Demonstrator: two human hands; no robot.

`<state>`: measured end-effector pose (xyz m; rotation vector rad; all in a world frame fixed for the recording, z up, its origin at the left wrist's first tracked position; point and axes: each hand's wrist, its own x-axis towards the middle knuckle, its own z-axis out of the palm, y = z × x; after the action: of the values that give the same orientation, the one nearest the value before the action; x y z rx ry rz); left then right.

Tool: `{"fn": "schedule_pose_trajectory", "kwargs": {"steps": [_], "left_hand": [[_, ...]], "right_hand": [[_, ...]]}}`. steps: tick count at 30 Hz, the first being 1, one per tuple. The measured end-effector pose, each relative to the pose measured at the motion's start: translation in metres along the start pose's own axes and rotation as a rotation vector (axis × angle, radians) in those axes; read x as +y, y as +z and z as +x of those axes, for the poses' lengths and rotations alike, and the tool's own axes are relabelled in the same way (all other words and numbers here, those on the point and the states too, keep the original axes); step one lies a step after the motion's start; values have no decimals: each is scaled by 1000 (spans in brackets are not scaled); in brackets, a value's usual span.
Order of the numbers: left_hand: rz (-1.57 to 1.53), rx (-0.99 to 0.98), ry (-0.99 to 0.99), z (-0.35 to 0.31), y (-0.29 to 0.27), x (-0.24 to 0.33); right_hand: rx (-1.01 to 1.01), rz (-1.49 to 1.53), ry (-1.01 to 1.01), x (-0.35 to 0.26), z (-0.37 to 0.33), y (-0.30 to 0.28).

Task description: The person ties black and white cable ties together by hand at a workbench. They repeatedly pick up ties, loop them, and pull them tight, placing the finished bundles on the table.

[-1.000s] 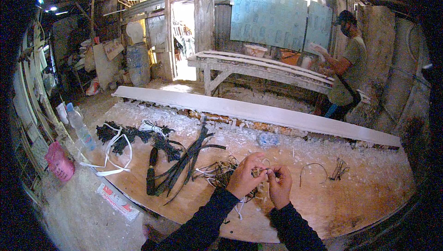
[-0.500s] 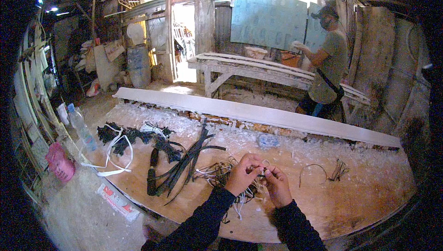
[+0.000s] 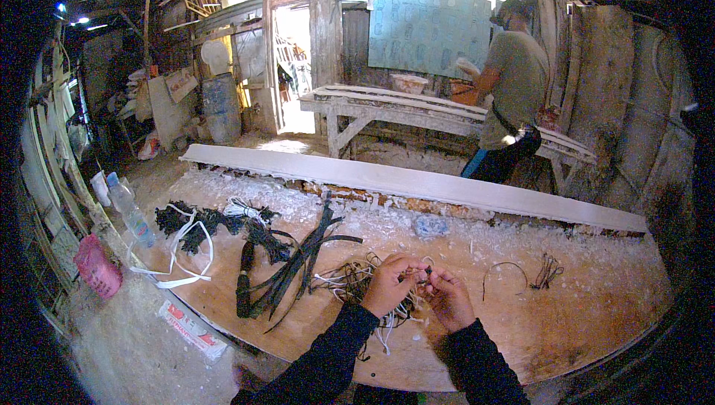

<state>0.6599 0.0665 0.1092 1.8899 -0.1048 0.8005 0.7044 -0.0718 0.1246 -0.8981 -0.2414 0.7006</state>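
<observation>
My left hand (image 3: 392, 284) and my right hand (image 3: 450, 298) meet above the wooden tabletop (image 3: 447, 364), fingertips pinched close together. Between them is a short piece of dark cord (image 3: 427, 271), small and partly covered by my fingers. Below and beside my left hand lies a tangled heap of black and white cords (image 3: 350, 280), partly hidden by my hands. Left of the heap are long black flat strips (image 3: 302, 271) and a dark-handled tool (image 3: 244, 286). To the right of my right hand rest a thin curved cord (image 3: 488, 275) and a small bundle of dark cords (image 3: 547, 271).
Black bundles (image 3: 201, 222) and a white strap loop (image 3: 179, 278) lie at the left. A long white board (image 3: 410, 182) borders the table's far edge. A plastic bottle (image 3: 132, 211) and a pink bag (image 3: 97, 265) are at left. Beyond, a person (image 3: 515, 85) stands by a bench (image 3: 402, 111).
My fingertips have drawn closer together around the dark cord, and the light loop above them shows less. The person behind has moved left and turned further away.
</observation>
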Motion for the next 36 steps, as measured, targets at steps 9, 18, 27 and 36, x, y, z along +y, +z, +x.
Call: {"fn": "schedule_pose_trajectory", "kwargs": {"steps": [9,18,27,36], "left_hand": [[-96,-6,-106,-2,1,5],[-144,-73,-203,-1,-3,11],[-307,-121,-194,2,-3,5],[-389,-129,-206,3,-3,3]], "right_hand": [[33,-104,-54,1,1,4],[58,-114,-117,3,2,5],[-66,-153,-152,2,1,3],[-31,-113,-188,1,-4,13]]}}
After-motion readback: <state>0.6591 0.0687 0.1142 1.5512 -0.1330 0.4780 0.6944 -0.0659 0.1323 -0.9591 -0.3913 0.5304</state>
